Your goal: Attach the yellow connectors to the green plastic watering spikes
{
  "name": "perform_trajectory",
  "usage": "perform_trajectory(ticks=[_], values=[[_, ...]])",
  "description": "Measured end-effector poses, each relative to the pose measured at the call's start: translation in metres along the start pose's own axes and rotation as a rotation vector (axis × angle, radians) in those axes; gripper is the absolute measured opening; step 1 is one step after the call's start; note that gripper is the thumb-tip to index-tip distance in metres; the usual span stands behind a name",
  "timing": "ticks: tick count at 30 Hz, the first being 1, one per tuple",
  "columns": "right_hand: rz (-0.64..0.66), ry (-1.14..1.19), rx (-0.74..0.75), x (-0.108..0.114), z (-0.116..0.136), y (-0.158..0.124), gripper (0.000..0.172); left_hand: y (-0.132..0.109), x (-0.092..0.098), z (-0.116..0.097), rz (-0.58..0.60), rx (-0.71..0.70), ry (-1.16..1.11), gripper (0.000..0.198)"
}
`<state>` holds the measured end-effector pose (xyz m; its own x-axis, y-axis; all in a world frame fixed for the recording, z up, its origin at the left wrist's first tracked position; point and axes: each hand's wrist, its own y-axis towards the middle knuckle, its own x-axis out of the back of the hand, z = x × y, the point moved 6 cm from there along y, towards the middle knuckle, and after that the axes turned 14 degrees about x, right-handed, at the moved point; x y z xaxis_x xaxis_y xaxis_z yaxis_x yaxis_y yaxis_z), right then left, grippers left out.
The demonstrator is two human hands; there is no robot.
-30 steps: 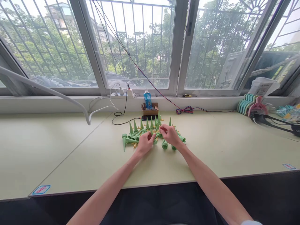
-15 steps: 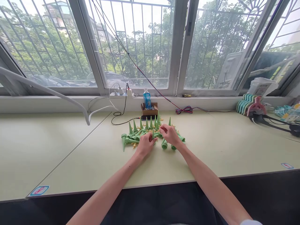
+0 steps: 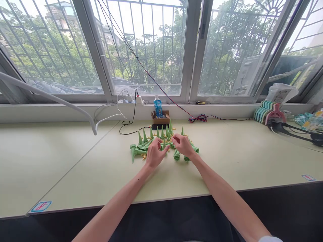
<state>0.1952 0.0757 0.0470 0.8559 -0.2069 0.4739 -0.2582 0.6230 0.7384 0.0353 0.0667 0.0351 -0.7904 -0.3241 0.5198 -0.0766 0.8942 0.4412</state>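
Note:
A heap of green plastic cone spikes (image 3: 141, 148) with small yellow parts lies on the pale green table (image 3: 227, 158). Several cones (image 3: 161, 131) stand upright in a row at the back of the heap. My left hand (image 3: 154, 154) hovers over the heap's middle, fingers curled, beside an upright green cone (image 3: 164, 144). My right hand (image 3: 183, 144) is just to its right, fingers pinched on a small piece I cannot make out. More cones (image 3: 177, 155) lie on their sides under and in front of my right hand.
Behind the heap stand a small cardboard box (image 3: 160, 119) and a blue bottle (image 3: 158, 107). A power strip (image 3: 131, 99) and cables (image 3: 199, 118) run along the window sill. A white lamp arm (image 3: 63, 104) crosses at left. Coloured items (image 3: 270, 112) and a black tool (image 3: 297, 131) sit at right.
My left hand has lifted slightly and its fingers have loosened next to the upright cone. My right hand has stayed almost still.

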Motion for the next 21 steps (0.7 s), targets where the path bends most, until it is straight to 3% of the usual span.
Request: perform_trajectory(ticks=[8, 17, 21], values=[[0.019, 0.093, -0.027, -0.001, 0.004, 0.001, 0.023, 0.003, -0.003, 0.001, 0.130, 0.048, -0.172, 0.029], [0.003, 0.148, -0.072, -0.002, 0.001, -0.001, 0.029, -0.001, 0.002, -0.008, 0.044, -0.061, -0.161, 0.033], [0.005, 0.150, -0.082, -0.003, 0.001, -0.001, 0.031, -0.004, 0.005, -0.013, 0.026, -0.149, -0.119, 0.020]])
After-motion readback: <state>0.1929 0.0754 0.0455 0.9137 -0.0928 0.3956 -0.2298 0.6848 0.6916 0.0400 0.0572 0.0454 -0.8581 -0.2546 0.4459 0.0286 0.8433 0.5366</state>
